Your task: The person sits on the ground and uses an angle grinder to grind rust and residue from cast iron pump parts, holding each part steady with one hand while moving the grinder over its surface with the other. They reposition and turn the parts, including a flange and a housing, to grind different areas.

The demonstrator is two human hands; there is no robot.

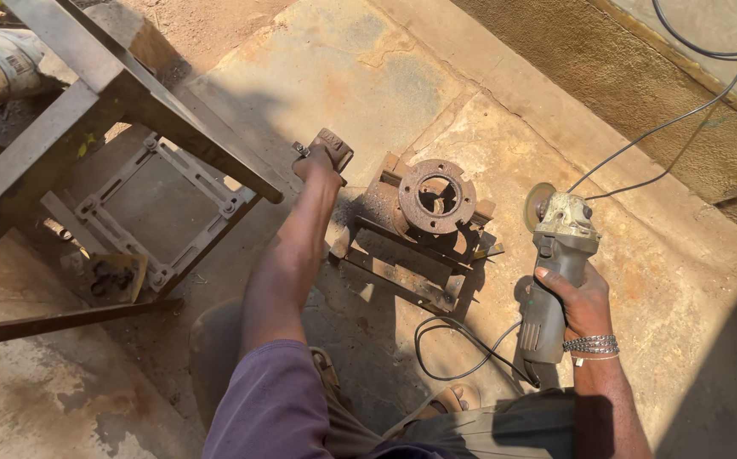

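Observation:
My left hand point(315, 166) reaches forward and grips a small rusty metal piece point(334, 148) just left of a rusty machine part. That part is a round flange with a centre hole point(436, 195) on a welded steel base point(402, 263), standing on the concrete floor. My right hand point(579, 299) holds a grey angle grinder point(555, 255) by its body, to the right of the flange. The grinder's disc point(540, 204) points away from me, close to the flange but apart from it.
A steel frame table point(122, 93) stands at the left, with a square metal bracket point(156, 208) on the ground beneath it. The grinder's black cable point(462, 340) loops by my sandalled feet and runs up toward the wall point(691, 110) at right.

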